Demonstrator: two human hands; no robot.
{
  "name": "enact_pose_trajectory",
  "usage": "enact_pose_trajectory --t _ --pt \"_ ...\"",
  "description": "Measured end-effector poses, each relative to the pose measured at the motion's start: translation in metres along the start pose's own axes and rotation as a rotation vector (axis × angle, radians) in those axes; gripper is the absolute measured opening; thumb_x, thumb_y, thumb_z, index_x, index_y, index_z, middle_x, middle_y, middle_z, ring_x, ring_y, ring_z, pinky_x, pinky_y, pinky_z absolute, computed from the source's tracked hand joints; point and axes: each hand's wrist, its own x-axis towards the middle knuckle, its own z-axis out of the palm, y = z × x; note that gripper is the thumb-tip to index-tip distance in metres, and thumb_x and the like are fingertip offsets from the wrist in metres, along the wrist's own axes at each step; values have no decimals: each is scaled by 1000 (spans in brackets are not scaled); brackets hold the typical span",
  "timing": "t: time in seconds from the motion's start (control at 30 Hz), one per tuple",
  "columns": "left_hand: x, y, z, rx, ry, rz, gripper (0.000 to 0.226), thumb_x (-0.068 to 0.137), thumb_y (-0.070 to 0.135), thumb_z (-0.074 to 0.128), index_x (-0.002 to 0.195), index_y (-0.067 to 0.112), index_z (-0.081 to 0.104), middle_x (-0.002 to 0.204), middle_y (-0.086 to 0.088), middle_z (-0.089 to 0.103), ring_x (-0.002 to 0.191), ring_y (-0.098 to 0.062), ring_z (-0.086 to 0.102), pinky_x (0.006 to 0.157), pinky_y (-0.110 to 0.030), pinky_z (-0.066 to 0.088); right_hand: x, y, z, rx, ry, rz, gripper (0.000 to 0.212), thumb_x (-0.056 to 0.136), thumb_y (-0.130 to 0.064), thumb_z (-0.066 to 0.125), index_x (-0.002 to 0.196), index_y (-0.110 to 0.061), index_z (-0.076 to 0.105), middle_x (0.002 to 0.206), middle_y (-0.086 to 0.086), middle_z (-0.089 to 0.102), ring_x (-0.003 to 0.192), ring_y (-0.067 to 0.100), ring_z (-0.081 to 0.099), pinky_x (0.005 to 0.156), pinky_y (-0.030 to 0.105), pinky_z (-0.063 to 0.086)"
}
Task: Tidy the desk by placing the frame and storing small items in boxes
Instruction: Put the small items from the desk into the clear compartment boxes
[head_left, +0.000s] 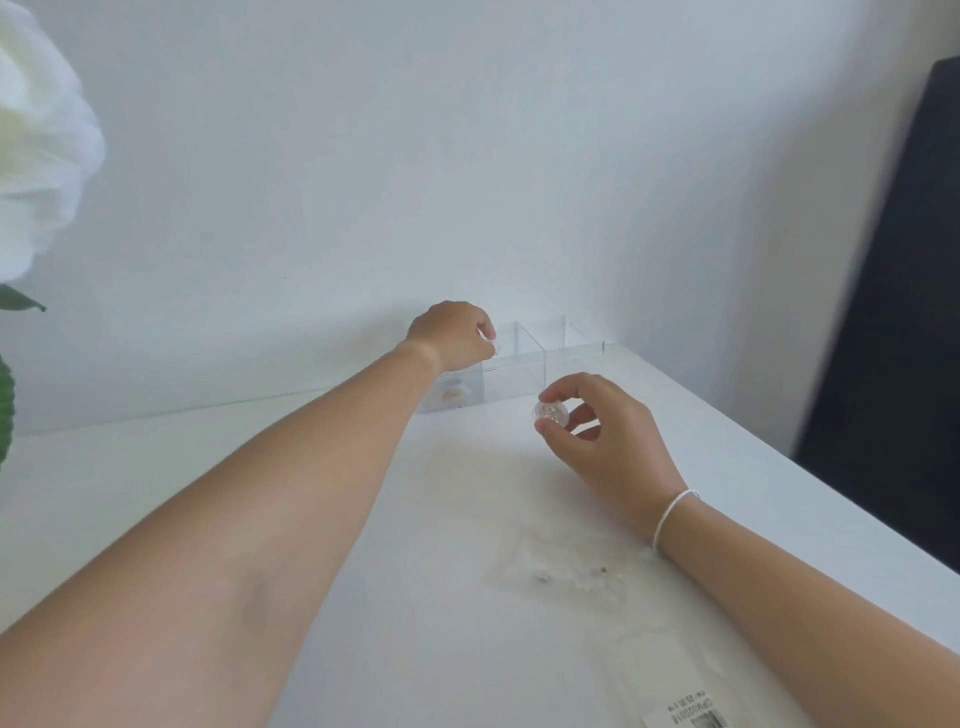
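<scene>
A clear acrylic box (524, 364) with several compartments stands at the back of the white desk (208, 493), against the wall. My left hand (454, 332) hovers over its left end with fingers pinched; a tiny clear thing seems to sit at the fingertips, but I cannot tell what it is. The leftmost compartment holds small pale items (452, 395). My right hand (597, 431) is in front of the box, thumb and fingers closed on a small round clear container (550, 414). No frame is in view.
Clear plastic bags (571, 571) with tiny dark bits lie on the desk near my right forearm, one bearing a label (691, 714). A white flower with green leaves (36, 156) fills the left edge. A dark panel (893, 312) stands at the right beyond the desk edge.
</scene>
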Motion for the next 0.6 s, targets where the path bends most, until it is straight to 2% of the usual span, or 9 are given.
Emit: enact_pose_trajectory --t 0.2,0.4,0.6 --pt "21 11 -4 222 -155 -41 24 80 16 61 103 14 65 117 -1 63 109 -23 56 92 -35 47 0 0 1 -23 -18 -21 23 77 -14 64 78 -35 53 88 -19 57 73 3 56 63 10 43" --pt "30 22 -1 433 -250 -73 26 78 18 65 103 13 62 118 -3 60 109 -27 56 76 -30 41 0 0 2 -37 -24 -36 26 77 -16 64 77 -38 51 88 -20 57 76 2 55 61 5 41" --pt "29 25 1 492 -225 -66 25 81 18 61 106 14 61 116 -2 61 101 -25 57 70 -29 37 0 1 1 -27 -27 -28 19 77 -15 64 82 -30 55 88 -20 56 70 -4 54 62 5 41"
